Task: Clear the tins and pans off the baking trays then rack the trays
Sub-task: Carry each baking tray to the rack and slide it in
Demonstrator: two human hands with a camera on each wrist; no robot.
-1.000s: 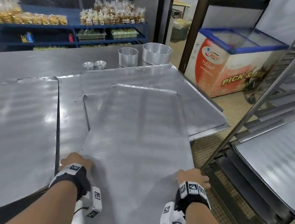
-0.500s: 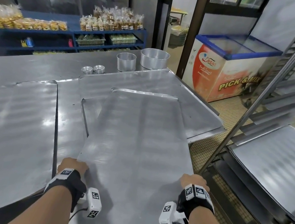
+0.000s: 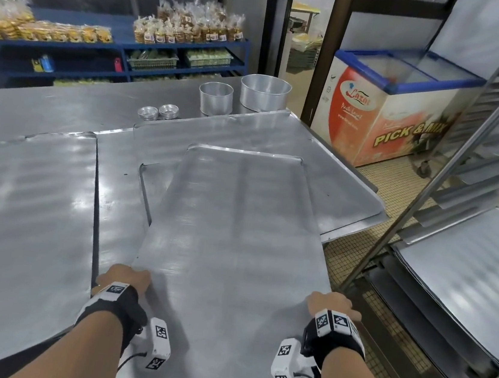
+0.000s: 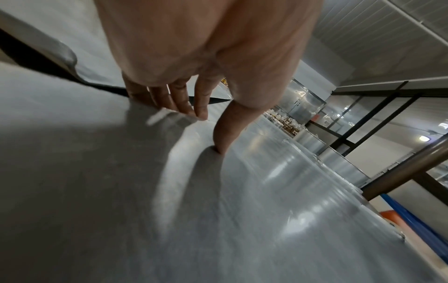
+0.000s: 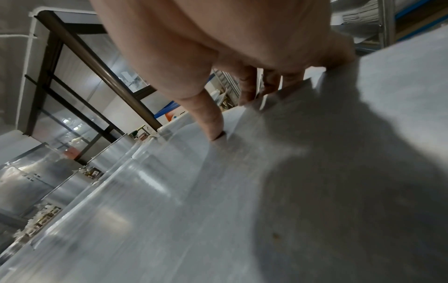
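**A wide tray held only at its near edge**

The left hand and right hand each grip a near corner of the baking tray, above the tabletop. In turning to the rack, its far end may dip, or strike the rack post.

Tins behind trays (rack right).

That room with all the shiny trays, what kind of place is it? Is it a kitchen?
Probably a bakery's work room. Big metal baking trays cover a steel table, a tall tray rack stands beside it, and blue shelves hold bagged baked goods.
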